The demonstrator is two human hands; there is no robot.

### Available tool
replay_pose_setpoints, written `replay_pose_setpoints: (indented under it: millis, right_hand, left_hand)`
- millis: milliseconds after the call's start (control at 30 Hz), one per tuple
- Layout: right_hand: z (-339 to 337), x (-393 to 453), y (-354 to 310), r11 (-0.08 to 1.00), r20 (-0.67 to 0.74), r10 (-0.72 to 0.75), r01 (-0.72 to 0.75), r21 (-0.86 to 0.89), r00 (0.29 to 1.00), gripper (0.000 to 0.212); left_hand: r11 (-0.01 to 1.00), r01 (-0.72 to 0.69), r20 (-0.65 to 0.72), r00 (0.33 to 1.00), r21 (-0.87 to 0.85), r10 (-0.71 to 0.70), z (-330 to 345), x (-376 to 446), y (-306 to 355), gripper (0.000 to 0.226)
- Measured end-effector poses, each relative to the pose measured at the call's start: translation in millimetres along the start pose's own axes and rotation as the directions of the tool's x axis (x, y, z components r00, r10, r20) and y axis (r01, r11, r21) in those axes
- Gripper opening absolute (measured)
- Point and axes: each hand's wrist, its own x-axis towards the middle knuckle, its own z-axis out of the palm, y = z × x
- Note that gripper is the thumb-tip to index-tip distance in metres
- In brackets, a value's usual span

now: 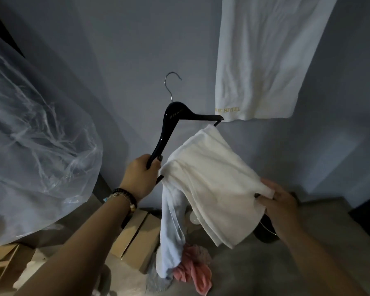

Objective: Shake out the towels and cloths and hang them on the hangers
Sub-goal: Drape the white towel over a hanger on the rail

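White towel draped over a black hanger, held up by both hands.

Nearest, the right hand [280, 201] pinches the lower edge of the white towel [209, 178], fingers curled onto the cloth, pulling it out to the right. The left hand [140, 178], with beaded bracelets [124, 196] on its wrist, is wrapped tightly round one end of the black hanger [175, 124], which is tilted with its metal hook pointing up. The towel lies folded over the hanger's lower bar, one part spread toward the right hand, the other hanging straight down. Below it on the floor lie a pink cloth [193, 272] and cardboard boxes [137, 238]. A clear plastic bag [34, 146] bulges at the left. Farther back, a white hotel towel [265, 60] with gold lettering hangs against the grey wall [126, 50].
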Motion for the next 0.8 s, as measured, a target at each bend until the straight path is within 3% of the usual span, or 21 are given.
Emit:
replay_pose_setpoints:
  millis: [167,233,300,333,367,433,500,533,633,733,800]
  right_hand:
    - [21,2,10,0.975,-0.028,0.212,-0.209,0.070,0.977,0.044]
    - [30,7,8,0.962,-0.053,0.252,-0.256,-0.099,0.966,0.039]
    - [41,8,-3,0.829,-0.121,0.036,-0.097,-0.551,0.992,0.048]
    - [47,7,-11,0.758,-0.113,-0.183,0.067,-0.648,0.977,0.051]
    - [56,2,-26,0.738,-0.069,-0.372,0.249,-0.626,0.926,0.047]
    - [83,-20,-60,0.696,0.136,-0.536,0.527,-0.488,0.833,0.036]
    - [116,-36,-80,0.611,0.409,-0.494,0.641,-0.464,0.767,0.039]
    - [132,-39,-82,0.571,0.476,-0.471,0.668,-0.478,0.743,0.045]
    - [168,-35,-81,0.525,0.416,-0.536,0.676,-0.517,0.734,0.056]
    - [183,-29,-89,0.505,0.351,-0.623,0.702,-0.502,0.699,0.039]
    - [183,-23,-102,0.580,0.373,-0.577,0.686,-0.439,0.726,0.024]
  left_hand:
    - [0.996,-0.083,0.005,0.996,-0.027,0.084,-5,-3,15,0.035]
    - [0.994,-0.111,0.004,0.994,-0.018,0.111,-7,-2,21,0.034]
    - [0.992,-0.126,0.000,0.992,-0.012,0.126,-10,2,28,0.033]
    - [0.991,-0.130,-0.007,0.992,-0.011,0.130,-11,3,30,0.034]
    - [0.992,-0.128,-0.015,0.992,-0.019,0.127,-12,5,34,0.035]
    - [0.992,-0.103,-0.032,0.994,-0.076,0.101,-14,7,41,0.039]
    - [0.981,-0.068,-0.035,0.997,-0.181,0.063,-16,10,49,0.041]
    - [0.974,-0.053,-0.033,0.998,-0.222,0.047,-18,12,54,0.042]
    - [0.962,-0.036,-0.031,0.999,-0.270,0.029,-30,17,66,0.040]
    - [0.966,-0.030,-0.015,1.000,-0.257,0.027,-46,24,76,0.036]
    - [0.972,-0.015,0.003,1.000,-0.236,0.016,-57,30,82,0.032]
